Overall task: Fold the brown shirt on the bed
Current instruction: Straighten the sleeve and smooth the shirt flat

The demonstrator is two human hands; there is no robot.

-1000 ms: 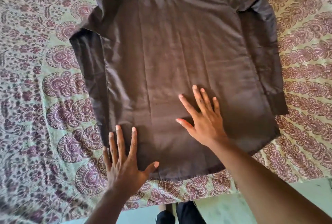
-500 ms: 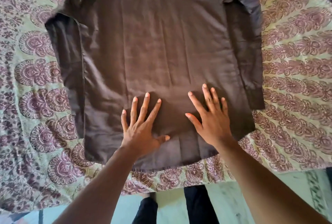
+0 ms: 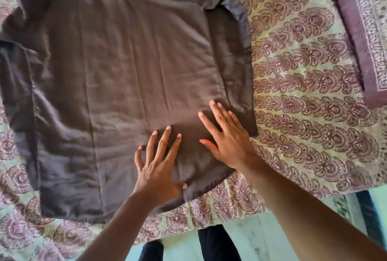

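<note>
Pressing flat with fingers straight and spread apart, the left hand [image 3: 156, 173] and the right hand [image 3: 227, 141] lie side by side on the lower right part of the brown shirt [image 3: 129, 76] — neither grips any cloth. That shirt spreads away from the fingers, up and to the left, lying flat on the bed [image 3: 314, 97] with its patterned cover; a sleeve [image 3: 232, 55] lies folded along the right edge — just beyond the right fingertips.
</note>
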